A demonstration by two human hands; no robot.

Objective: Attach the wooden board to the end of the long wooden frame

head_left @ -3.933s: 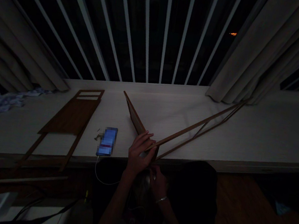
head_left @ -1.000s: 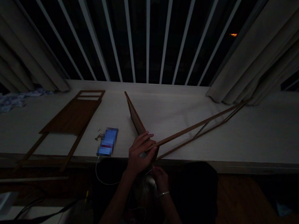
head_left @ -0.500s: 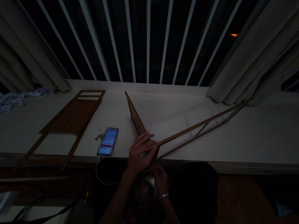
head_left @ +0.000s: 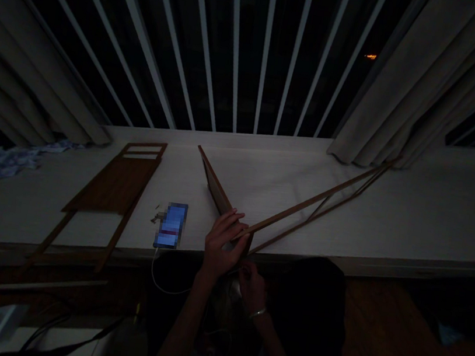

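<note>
My left hand (head_left: 225,242) is wrapped around the joint of a brown wooden chair frame (head_left: 304,205), where a flat panel and long rails meet. The panel (head_left: 215,185) slants up to the left, and the rails run out to the upper right over the white ledge. Just below that joint, my right hand (head_left: 253,287), with a light band at its wrist, has its fingers pinched together. A thin pale sliver shows by the fingertips, too dark to name. A second wooden chair (head_left: 115,184) lies flat to the left.
On the white ledge (head_left: 412,220) a lit phone (head_left: 172,225) lies with a white cable (head_left: 160,286), beside small metal pieces (head_left: 158,216). Crumpled cloth (head_left: 10,161) is at the left. Behind are window bars (head_left: 264,58) and curtains (head_left: 386,93). A strap (head_left: 77,344) lies lower left.
My right hand has turned and shifted slightly at the wrist, its fingers curling more under the joint. My left hand and the chair frame stay where they were.
</note>
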